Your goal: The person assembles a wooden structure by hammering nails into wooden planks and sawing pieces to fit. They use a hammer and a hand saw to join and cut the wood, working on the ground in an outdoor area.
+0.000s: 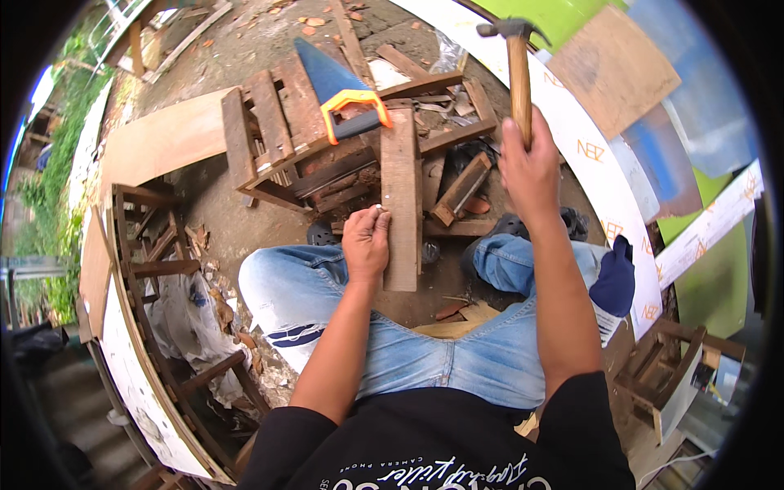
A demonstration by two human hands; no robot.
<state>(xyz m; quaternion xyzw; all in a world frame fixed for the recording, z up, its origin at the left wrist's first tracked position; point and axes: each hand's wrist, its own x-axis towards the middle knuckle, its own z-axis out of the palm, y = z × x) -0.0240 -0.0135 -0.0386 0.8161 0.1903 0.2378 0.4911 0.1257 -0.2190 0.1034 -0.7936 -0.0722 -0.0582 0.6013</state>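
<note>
A claw hammer (520, 77) with a wooden handle and dark metal head is raised at the upper right. My right hand (529, 167) is wrapped round the lower part of its handle. Before me a brown wooden board (400, 196) stretches away from between my knees. Closed at the board's left edge, my left hand (365, 245) has thumb and fingers pressed together; a tiny pale spot shows at the fingertips, too small to name. Just beyond the board's far end lies a handsaw (347, 98) with a blue blade and an orange and black handle.
The saw rests on a slatted wooden frame (282, 139). Around it lie wood offcuts (461, 189) and debris. A wooden rack (155, 268) stands at left, a plywood sheet (163, 143) behind it. White printed sheeting (584, 139) curves along the right; a small wooden stool (665, 367) stands lower right.
</note>
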